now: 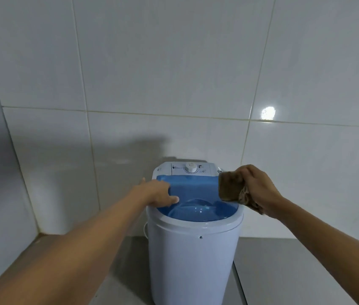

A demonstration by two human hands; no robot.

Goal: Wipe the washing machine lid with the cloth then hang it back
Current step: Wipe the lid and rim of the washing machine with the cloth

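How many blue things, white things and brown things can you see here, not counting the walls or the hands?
Blue: 1, the lid
White: 2, the washer and its knob
Brown: 1, the cloth in the right hand
Total: 4

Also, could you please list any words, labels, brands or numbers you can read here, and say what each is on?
None can be read.
Control panel of the washing machine: small dark marks beside the dial, too small and blurred to read.
Blue lid, cloth, wall tiles: no text visible.
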